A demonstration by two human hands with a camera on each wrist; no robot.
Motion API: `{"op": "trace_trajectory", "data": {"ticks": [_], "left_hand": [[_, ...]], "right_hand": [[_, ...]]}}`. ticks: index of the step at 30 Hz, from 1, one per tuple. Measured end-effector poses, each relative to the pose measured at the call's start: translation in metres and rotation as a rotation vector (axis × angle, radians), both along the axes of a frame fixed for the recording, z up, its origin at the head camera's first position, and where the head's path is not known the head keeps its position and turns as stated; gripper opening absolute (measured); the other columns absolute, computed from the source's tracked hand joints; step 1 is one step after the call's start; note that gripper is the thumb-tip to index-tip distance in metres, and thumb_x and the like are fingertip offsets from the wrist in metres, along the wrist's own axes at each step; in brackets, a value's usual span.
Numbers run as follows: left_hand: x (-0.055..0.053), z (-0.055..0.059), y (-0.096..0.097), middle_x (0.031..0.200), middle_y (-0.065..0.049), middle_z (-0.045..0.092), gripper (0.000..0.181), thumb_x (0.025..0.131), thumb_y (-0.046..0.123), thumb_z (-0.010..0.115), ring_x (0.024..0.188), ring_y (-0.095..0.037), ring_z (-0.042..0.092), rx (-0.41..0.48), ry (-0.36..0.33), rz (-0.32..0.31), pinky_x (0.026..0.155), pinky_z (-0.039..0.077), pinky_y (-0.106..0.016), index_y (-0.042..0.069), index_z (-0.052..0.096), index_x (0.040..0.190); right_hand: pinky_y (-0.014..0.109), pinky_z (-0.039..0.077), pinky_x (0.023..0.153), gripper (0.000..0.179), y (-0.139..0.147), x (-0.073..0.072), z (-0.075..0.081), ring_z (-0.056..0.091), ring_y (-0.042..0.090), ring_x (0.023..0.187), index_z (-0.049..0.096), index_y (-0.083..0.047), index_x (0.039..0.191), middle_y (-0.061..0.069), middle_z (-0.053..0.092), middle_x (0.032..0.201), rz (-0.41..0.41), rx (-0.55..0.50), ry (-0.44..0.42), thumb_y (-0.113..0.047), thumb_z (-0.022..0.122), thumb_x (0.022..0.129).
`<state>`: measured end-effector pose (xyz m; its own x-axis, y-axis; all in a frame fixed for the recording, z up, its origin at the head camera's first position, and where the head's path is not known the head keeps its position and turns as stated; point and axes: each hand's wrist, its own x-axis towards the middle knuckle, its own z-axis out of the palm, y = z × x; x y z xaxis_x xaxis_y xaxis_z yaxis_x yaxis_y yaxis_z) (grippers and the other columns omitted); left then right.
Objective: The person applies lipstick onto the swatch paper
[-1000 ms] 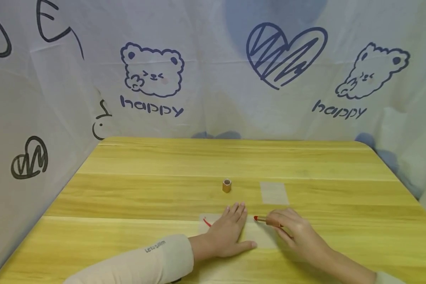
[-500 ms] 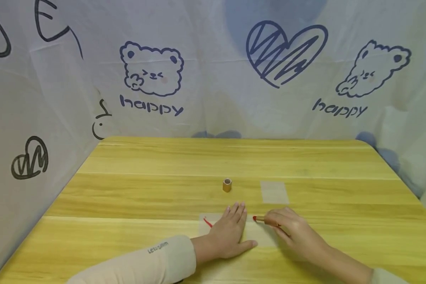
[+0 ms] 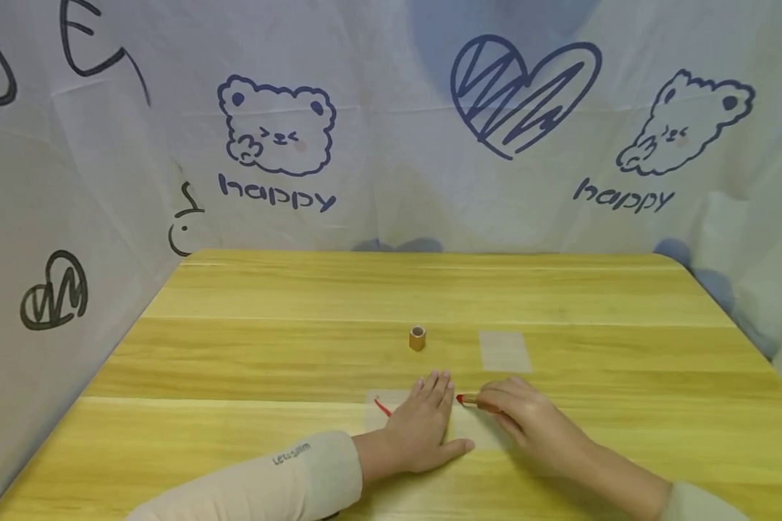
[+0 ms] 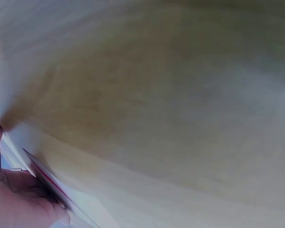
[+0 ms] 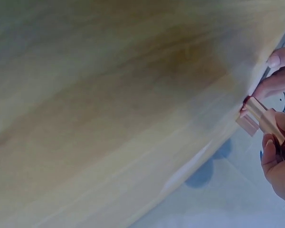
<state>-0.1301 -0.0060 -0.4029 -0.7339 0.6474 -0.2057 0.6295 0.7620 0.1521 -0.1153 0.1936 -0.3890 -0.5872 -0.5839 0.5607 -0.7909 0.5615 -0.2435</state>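
The lipstick (image 3: 469, 399) is pinched between the right hand's (image 3: 528, 416) thumb and fingers, its red tip just beside the left hand's (image 3: 423, 430) fingers, over the upper edge of the pale paper (image 3: 478, 430); whether the tip touches it I cannot tell. So close, a small slip leftward could smear red on those fingers, and too hard a press could bend or snap the extended bullet. The left hand lies flat, fingers straight and thumb out, on the paper; if it lifts or slides, the sheet could shift, or the palm could smudge the red stroke (image 3: 382, 407) beside it. Farther back, the upright lipstick cap (image 3: 417, 339) could roll away if knocked over, while a smaller loose sheet (image 3: 505, 352) could slide if brushed.
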Motion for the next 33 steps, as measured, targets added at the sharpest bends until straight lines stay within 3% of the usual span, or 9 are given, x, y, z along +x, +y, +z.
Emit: {"op": "trace_trajectory", "data": {"ticks": [12, 20, 28, 33], "left_hand": [[0.0, 0.004, 0.002, 0.154, -0.017, 0.015, 0.08, 0.093, 0.061, 0.032, 0.144, -0.027, 0.014, -0.079, 0.036, -0.013, 0.117, 0.018, -0.037, 0.0, 0.026, 0.145], [0.0, 0.004, 0.003, 0.153, -0.017, 0.019, 0.08, 0.093, 0.062, 0.03, 0.143, -0.028, 0.017, -0.109, 0.076, -0.021, 0.117, 0.02, -0.037, 0.0, 0.029, 0.144], [0.0, 0.005, 0.005, 0.153, -0.017, 0.021, 0.08, 0.093, 0.063, 0.028, 0.143, -0.027, 0.019, -0.133, 0.106, -0.037, 0.117, 0.021, -0.036, 0.0, 0.031, 0.143], [0.0, 0.004, 0.006, 0.153, -0.017, 0.021, 0.08, 0.093, 0.063, 0.027, 0.143, -0.027, 0.019, -0.146, 0.114, -0.045, 0.117, 0.021, -0.036, 0.0, 0.031, 0.143]], "right_hand": [[0.024, 0.054, 0.073, 0.024, -0.004, -0.004, 0.015, 0.059, 0.011, 0.085, 0.067, -0.004, 0.098, 0.002, 0.068, 0.096, -0.002, 0.13, -0.15, 0.005, 0.068, 0.077], [0.022, 0.054, 0.072, 0.023, -0.006, -0.003, 0.016, 0.059, 0.013, 0.082, 0.067, -0.003, 0.096, 0.004, 0.068, 0.094, 0.012, 0.14, -0.105, 0.005, 0.069, 0.075], [0.033, 0.055, 0.077, 0.023, -0.006, -0.003, 0.016, 0.06, 0.012, 0.081, 0.068, -0.003, 0.094, 0.003, 0.068, 0.092, 0.01, 0.142, -0.052, 0.005, 0.071, 0.072], [0.029, 0.055, 0.075, 0.022, -0.008, -0.003, 0.017, 0.059, 0.012, 0.08, 0.068, -0.002, 0.093, 0.003, 0.068, 0.09, 0.016, 0.145, -0.028, 0.005, 0.071, 0.072]]}}
